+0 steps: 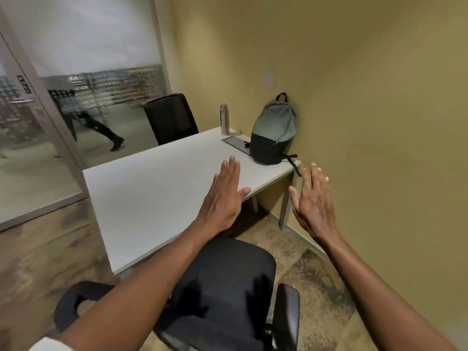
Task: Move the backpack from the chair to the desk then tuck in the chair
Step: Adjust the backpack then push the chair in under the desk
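Observation:
A grey-green and black backpack [274, 131] stands upright on the far right corner of the white desk [157, 196], leaning against the yellow wall. The black office chair [228, 287] with armrests sits below me, its seat bare, pulled out from the desk's near edge. My left hand [222, 198] hovers flat over the desk edge, fingers spread, holding nothing. Beside the desk's right end, close to the wall, my right hand [314, 203] is raised with fingers apart and empty. Both hands are short of the backpack.
A steel bottle [224, 119] stands on the desk left of the backpack, near a grey cable flap [235, 144]. A second black chair [172, 117] is behind the desk. A glass partition [38, 122] is at left; a person walks beyond it.

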Motion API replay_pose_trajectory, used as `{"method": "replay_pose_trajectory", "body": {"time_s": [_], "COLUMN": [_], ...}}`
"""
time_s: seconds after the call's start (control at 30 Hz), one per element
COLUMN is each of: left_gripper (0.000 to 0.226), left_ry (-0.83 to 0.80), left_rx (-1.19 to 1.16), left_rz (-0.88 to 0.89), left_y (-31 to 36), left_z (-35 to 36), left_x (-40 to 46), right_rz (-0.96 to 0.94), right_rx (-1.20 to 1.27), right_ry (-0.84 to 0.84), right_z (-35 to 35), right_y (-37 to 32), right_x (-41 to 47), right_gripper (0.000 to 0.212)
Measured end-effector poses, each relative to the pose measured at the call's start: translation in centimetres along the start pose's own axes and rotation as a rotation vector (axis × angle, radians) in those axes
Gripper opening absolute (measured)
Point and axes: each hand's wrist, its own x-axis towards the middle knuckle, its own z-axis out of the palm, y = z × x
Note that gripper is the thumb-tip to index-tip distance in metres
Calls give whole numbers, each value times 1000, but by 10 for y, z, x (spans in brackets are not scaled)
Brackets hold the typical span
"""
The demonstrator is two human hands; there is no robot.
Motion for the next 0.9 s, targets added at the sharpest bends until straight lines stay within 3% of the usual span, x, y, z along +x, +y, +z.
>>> {"method": "replay_pose_trajectory", "body": {"time_s": [0.3,0.7,0.9], "left_gripper": [69,69,70], "left_ry": [-71,-28,-111], "left_rx": [-24,-47,-73], "left_rz": [115,92,93], "left_y": [-33,-64,-90], "left_z": [-37,-74,-91], "left_x": [-55,-114,-155], "right_rz": [100,66,69], "right_rx": [-74,-84,-79], "right_ry": [43,-8,-28], "right_z": [-26,-50,-54], "right_y": [-63,-115,-157], "right_x": [-71,-105,-136], "right_gripper": [62,63,64]}}
